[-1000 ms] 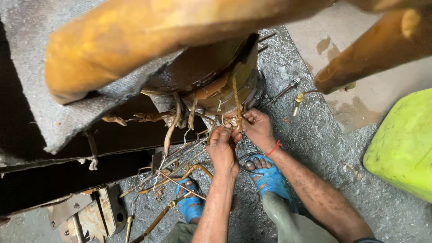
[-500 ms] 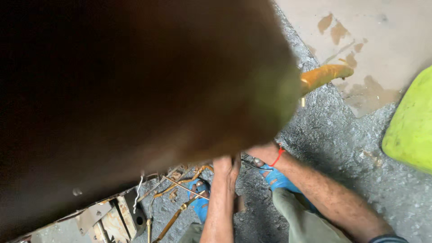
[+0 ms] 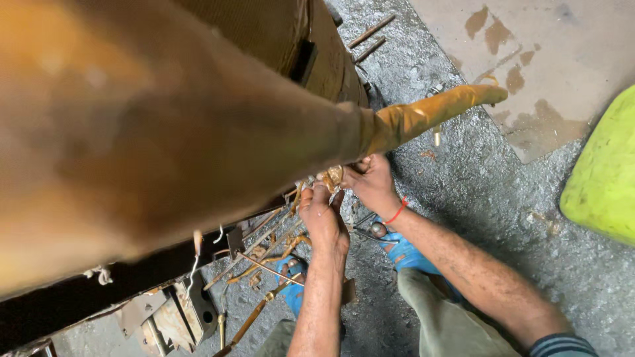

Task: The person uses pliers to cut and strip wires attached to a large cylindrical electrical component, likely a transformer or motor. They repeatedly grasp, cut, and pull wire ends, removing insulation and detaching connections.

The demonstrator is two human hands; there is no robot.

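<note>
My left hand (image 3: 324, 218) and my right hand (image 3: 372, 182) meet at a small bundle of rusty wire ends (image 3: 329, 177) under a big brown machine body (image 3: 311, 46). Fingers of both hands pinch the wires, and the fingertips are partly hidden. A red thread circles my right wrist (image 3: 397, 213). A large blurred orange-brown covered bar (image 3: 165, 132) crosses the view close to the camera and hides most of the machine. Several thin rusty wires (image 3: 264, 251) run down to the left from the bundle.
Pliers (image 3: 370, 231) lie on the grey gritty floor beside my blue sandals (image 3: 405, 252). A lime-green object (image 3: 598, 178) sits at the right. Two metal rods (image 3: 370, 36) lie near a stained board (image 3: 529, 66). Rusty metal brackets (image 3: 172, 317) sit at the lower left.
The view shifted: the dark shape that blocked most of the picture has moved aside, showing both hands on the wires again. The hands stay at the same bundle.
</note>
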